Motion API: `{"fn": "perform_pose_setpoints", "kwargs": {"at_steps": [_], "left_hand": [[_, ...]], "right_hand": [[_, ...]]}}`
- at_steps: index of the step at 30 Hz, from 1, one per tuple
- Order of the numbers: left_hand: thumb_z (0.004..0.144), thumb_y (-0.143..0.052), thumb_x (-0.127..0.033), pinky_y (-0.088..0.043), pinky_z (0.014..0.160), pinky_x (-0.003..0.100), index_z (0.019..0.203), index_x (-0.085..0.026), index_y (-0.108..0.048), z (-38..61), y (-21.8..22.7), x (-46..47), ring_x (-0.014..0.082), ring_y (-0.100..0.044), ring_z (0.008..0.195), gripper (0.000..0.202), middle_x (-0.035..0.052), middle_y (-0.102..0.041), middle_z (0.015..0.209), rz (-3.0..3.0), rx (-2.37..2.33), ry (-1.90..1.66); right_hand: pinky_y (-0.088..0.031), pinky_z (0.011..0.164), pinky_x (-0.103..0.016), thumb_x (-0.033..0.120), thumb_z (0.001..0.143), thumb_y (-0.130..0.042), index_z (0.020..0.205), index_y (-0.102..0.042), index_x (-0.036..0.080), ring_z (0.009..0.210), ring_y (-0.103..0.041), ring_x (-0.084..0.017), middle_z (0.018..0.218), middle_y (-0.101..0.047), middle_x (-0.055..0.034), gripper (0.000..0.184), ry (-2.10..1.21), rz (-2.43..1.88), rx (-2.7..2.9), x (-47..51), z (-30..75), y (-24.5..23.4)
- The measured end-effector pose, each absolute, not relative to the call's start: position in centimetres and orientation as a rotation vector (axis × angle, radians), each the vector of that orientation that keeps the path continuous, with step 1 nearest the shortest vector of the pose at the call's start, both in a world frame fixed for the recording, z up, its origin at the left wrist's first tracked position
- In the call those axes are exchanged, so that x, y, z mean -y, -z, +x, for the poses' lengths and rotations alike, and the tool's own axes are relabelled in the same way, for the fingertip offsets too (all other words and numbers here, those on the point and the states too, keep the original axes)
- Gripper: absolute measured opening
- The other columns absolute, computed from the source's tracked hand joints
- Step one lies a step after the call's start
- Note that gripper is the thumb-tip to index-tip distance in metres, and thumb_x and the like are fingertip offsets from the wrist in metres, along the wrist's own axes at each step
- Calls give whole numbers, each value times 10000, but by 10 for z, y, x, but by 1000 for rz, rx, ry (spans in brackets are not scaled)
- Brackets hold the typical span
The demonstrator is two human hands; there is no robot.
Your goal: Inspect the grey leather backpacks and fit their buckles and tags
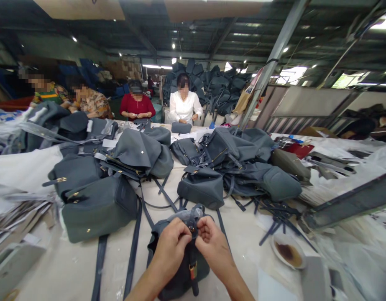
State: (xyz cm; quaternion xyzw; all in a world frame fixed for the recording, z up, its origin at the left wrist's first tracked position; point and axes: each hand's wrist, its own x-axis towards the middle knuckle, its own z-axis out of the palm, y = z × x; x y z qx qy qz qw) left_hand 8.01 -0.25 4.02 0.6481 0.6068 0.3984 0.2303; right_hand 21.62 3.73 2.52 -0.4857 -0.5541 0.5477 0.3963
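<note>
A dark blue-grey backpack (167, 284) lies on the table right in front of me. Its front strap has a gold buckle (193, 269), and clear plastic wrap (177, 215) covers part of the top. My left hand (174, 238) is closed in a pinch at the upper part of the bag, beside a small gold fitting (191, 229). On the other side of that fitting, my right hand (213, 242) is also closed, fingers curled and thumb pressed in. Whatever the fingertips grip is hidden by the fingers themselves.
Several similar bags, including one at left (98, 209) and one ahead (200, 186), lie on the table. Loose straps (279, 213) and a dish of brown stuff (288, 251) are at right. Paper strips (26, 217) lie at left. Several people, one in white (185, 104), sit across.
</note>
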Motion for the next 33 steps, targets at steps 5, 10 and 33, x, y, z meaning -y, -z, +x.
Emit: {"fn": "perform_pose_setpoints", "kwargs": {"at_steps": [5, 10, 33], "left_hand": [[934, -368, -128, -496, 824, 360, 902, -163, -614, 86, -28, 2, 230, -584, 928, 251, 99, -647, 997, 2580, -1618, -1297], [904, -372, -97, -493, 690, 307, 777, -203, -534, 88, -26, -3, 190, -563, 762, 231, 47, -601, 830, 2195, -1721, -1296], [914, -352, -146, -433, 632, 278, 757, -216, -489, 86, -20, -13, 180, -551, 701, 219, 27, -543, 748, 2051, -1706, -1157]], "right_hand": [[-411, 565, -252, 146, 672, -539, 795, -499, 233, 574, -523, -136, 629, -541, 58, 156, -1237, -1317, 1572, -25, 208, -23], [-413, 553, -230, 149, 612, -598, 775, -492, 233, 564, -511, -118, 616, -506, 73, 212, -1311, -1286, 1349, -15, 211, -24], [-269, 447, -176, 75, 494, -617, 575, -551, 183, 436, -398, -56, 476, -484, 78, 150, -2039, -1095, 979, 21, 234, 10]]}}
